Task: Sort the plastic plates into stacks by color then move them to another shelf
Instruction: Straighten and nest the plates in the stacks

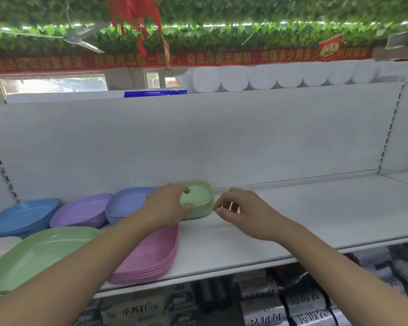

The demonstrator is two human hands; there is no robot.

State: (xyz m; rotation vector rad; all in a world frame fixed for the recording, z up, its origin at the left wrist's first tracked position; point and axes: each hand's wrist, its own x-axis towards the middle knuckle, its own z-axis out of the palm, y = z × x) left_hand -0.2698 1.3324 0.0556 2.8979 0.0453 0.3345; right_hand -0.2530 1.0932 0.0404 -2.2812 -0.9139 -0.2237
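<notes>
Both bare forearms reach forward and converge. The left hand (169,204) is spread, palm down, fingers curled forward. The right hand (242,211) hangs loosely curled, fingertips (218,209) pointing left, gripping nothing.

To your right the shelf (316,215) lies bare up to the back panel (198,137); to your left, plate stacks (85,209) crowd it front to back, blocking passage
</notes>
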